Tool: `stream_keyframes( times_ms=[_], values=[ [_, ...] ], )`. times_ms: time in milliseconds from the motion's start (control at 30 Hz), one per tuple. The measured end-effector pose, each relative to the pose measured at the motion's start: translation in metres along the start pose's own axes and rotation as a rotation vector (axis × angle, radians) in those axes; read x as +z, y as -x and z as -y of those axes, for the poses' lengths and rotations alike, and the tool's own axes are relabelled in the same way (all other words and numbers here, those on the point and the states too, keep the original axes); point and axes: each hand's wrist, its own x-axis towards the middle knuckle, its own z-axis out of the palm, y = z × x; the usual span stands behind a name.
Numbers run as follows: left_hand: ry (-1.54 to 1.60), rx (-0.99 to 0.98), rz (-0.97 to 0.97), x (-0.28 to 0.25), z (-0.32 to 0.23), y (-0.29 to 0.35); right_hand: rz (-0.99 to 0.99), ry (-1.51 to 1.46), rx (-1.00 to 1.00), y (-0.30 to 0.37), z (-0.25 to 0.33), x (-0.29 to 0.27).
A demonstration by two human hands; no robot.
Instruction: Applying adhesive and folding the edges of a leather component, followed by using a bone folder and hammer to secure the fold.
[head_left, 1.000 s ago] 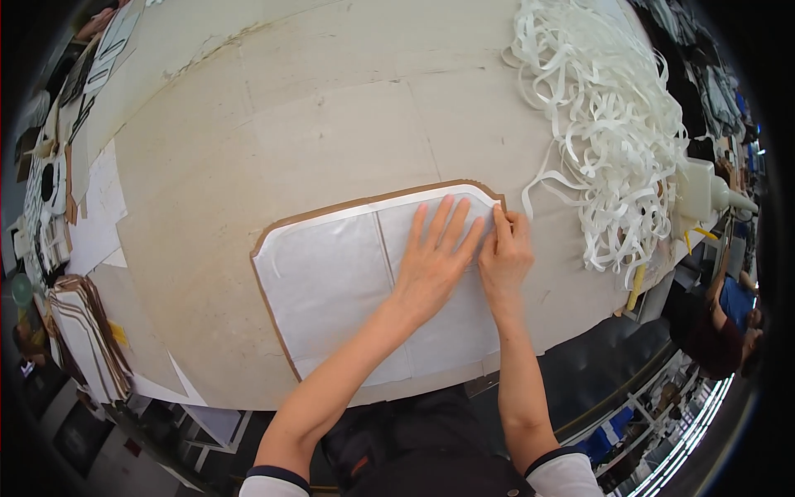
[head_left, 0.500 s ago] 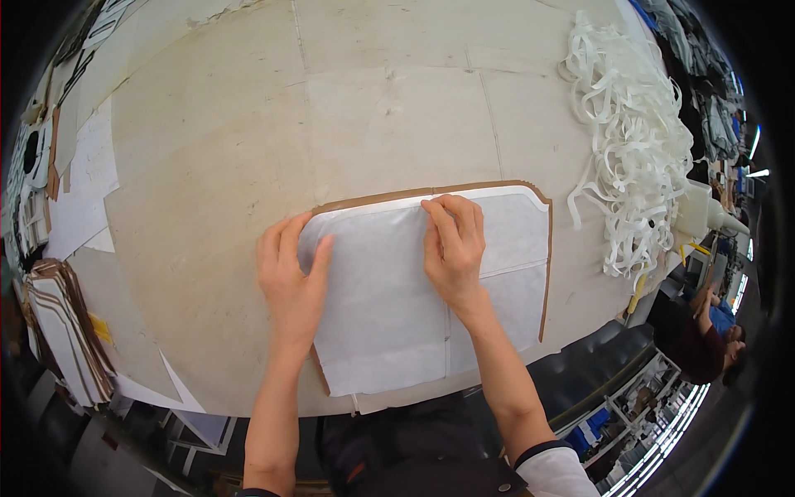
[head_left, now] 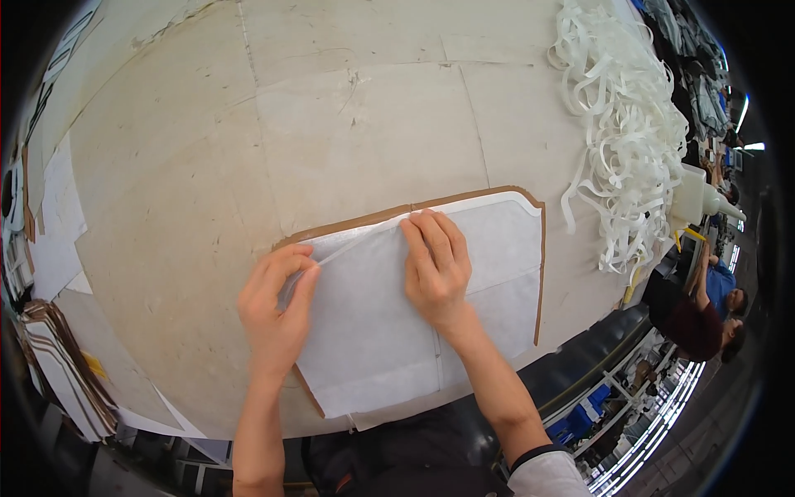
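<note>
In front of me lies a flat panel with a pale, whitish lining (head_left: pixel 373 340) and a brown border (head_left: pixel 472 200) along its far edge and sides. A narrow white strip (head_left: pixel 358 240) runs along that far edge; its left part is lifted off the panel and slants toward me. My left hand (head_left: pixel 275 306), at the far left corner, is closed in a pinch on the strip's loose end. My right hand (head_left: pixel 439 269) has its fingers bunched together, holding the strip down near the middle of the far edge. The palm side of the right hand is hidden.
A heap of tangled white strips (head_left: pixel 625 124) covers the table's right side, with a white spouted bottle (head_left: pixel 694 195) beside it. Stacked brown-edged pieces (head_left: pixel 70 364) stand at the left edge near white paper (head_left: pixel 58 224). Co-workers (head_left: pixel 700 319) are beyond the right edge.
My left hand has closed from spread fingers into a pinch, and the strip's left part is now raised. The right hand has shifted slightly left along the edge. The whole view has turned a little.
</note>
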Motion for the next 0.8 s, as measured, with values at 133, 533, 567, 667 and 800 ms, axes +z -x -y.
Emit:
stream_keyframes(
  times_ms=[133,533,567,667,800],
  values=[
    [0.091,-0.079,-0.016,-0.001,0.005,0.004,0.035,0.016,0.017,0.001,0.001,0.0],
    [0.025,-0.37,-0.03,-0.006,0.005,-0.006,0.076,0.007,0.017,0.002,0.0,-0.004],
    [0.02,-0.372,-0.031,-0.007,0.005,-0.007,0.076,0.026,0.012,0.003,0.0,-0.004],
    [0.039,-0.466,0.026,-0.009,0.005,-0.009,0.105,0.025,0.003,0.003,0.001,-0.002],
    [0.036,-0.459,-0.007,-0.007,0.008,-0.012,0.12,0.057,0.014,0.002,0.005,-0.003]
  ],
)
